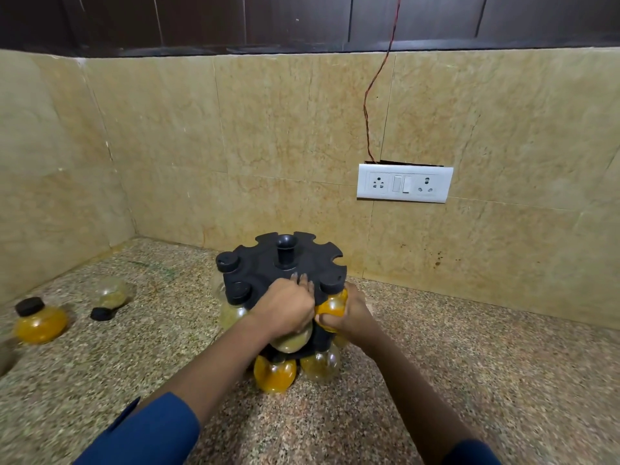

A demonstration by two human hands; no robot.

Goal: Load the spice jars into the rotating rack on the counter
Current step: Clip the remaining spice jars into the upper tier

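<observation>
Two hands meet at the rack: the left hand lays its fingers flat on the top plate, while the right hand curls around an orange jar whose cap sits at a rim slot. It is probably best to stop the plate turning and slide the neck fully home before letting go. Well left on the counter wait a second orange jar and a clear jar.
</observation>
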